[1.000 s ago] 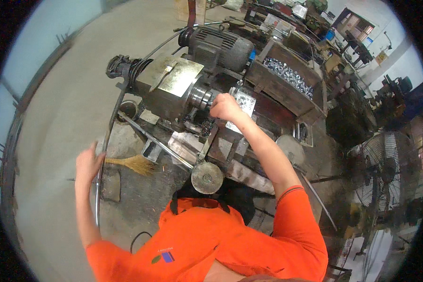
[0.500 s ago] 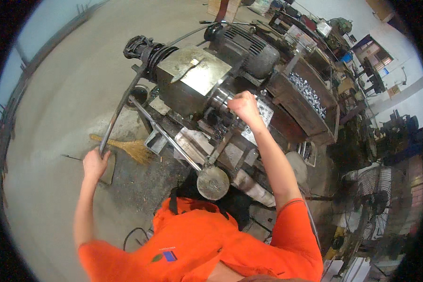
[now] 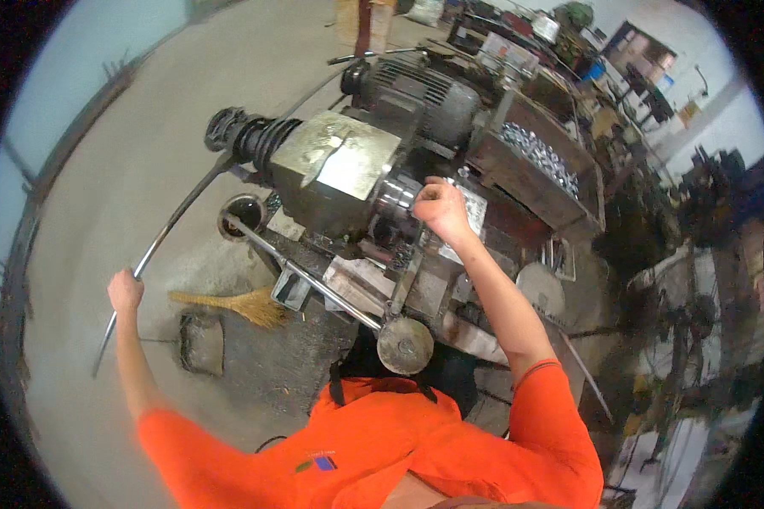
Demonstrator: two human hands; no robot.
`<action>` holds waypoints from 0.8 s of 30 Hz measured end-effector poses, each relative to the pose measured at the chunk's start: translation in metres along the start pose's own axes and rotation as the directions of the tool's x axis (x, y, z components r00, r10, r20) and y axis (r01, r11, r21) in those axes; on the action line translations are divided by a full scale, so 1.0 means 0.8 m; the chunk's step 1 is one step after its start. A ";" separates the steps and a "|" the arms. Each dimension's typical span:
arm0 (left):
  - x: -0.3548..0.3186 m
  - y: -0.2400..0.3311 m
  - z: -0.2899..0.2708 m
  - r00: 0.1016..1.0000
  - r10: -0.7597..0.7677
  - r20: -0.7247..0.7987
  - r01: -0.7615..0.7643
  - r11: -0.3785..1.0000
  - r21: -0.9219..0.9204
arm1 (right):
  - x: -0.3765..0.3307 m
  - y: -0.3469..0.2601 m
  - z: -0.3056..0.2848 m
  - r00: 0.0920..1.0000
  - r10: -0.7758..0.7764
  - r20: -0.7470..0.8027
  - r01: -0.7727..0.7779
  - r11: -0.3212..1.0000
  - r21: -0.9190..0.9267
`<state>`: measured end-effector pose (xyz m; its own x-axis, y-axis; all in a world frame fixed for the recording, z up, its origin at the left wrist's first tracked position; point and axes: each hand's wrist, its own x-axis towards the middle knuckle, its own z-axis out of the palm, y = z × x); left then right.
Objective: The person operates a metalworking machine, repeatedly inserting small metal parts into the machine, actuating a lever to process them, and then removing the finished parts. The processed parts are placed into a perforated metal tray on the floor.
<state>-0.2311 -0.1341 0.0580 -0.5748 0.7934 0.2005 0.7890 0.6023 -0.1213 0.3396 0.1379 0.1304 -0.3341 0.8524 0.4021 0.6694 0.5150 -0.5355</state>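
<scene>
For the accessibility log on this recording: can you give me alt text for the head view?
A person in an orange shirt stands at a greasy metal machine, left hand gripping a long metal rod that runs into the machine's end, right hand closed at its spindle. A straw broom lies on the concrete floor below.

A straw broom point(image 3: 233, 303) lies on the grey concrete floor point(image 3: 102, 170), its bristles pointing toward the machine base; just below it sits a flat dark block point(image 3: 202, 342); a round dark pot point(image 3: 244, 212) stands on the floor near the broom; behind the machine, a ribbed grey electric motor point(image 3: 420, 100) sits above a wooden tray point(image 3: 518, 174) filled with small shiny metal parts point(image 3: 539, 153); a round metal disc point(image 3: 541, 289) rests to the right; cluttered benches point(image 3: 535, 42) line the far wall; dark machinery point(image 3: 696, 254) crowds the right edge.
</scene>
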 end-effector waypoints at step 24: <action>-0.063 0.306 0.119 0.821 0.545 0.169 -0.468 0.814 -0.345 | -0.493 0.297 -0.322 0.622 0.717 -0.314 -0.727 0.381 -0.571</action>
<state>-0.0296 -0.0185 -0.0741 -0.0792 0.9947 -0.0658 0.9858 0.0880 0.1429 0.8016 -0.0990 0.0362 0.4808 0.8712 0.0998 0.8767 -0.4755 -0.0723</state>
